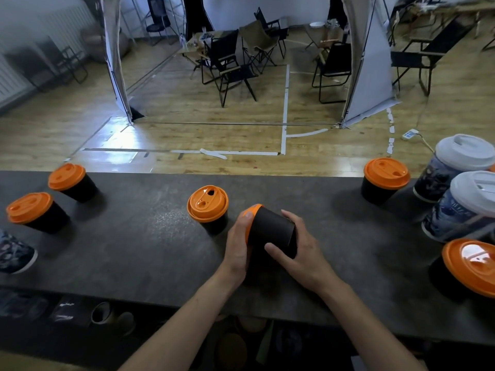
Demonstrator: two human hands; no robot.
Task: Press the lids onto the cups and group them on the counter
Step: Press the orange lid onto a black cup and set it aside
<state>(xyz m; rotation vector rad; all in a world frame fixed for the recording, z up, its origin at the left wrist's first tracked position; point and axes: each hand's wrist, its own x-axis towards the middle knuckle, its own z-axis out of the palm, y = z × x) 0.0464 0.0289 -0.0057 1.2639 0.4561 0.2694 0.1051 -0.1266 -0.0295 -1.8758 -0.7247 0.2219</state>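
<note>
Dark mottled counter (134,250) across the lower half of the frame. Beyond its far edge, a wooden floor (187,116) marked with white tape lines, black folding chairs (230,68) at upper centre, and a white fabric panel (369,76) at upper right.

Just right of centre: a black cup (270,231) tipped on its side, orange lid (250,218) pointing to the upper left. Gripped from both ends: left hand (238,245) curled round the lid end with the thumb lying on the lid's rim, right hand (302,250) wrapped round the base end with fingers bent over the black wall. Cannot tell whether the cup touches the counter.

Just left of the held lid, a centre cup (207,207) upright with its orange lid on. Well apart at the left, two lidded cups (71,182). At upper right, one more orange-lidded cup (383,180), then two white-lidded patterned cups (452,167). At the lower right edge, a near cup (468,266) with an orange lid. At the left edge, a patterned cup (13,253), partly cut off.
</note>
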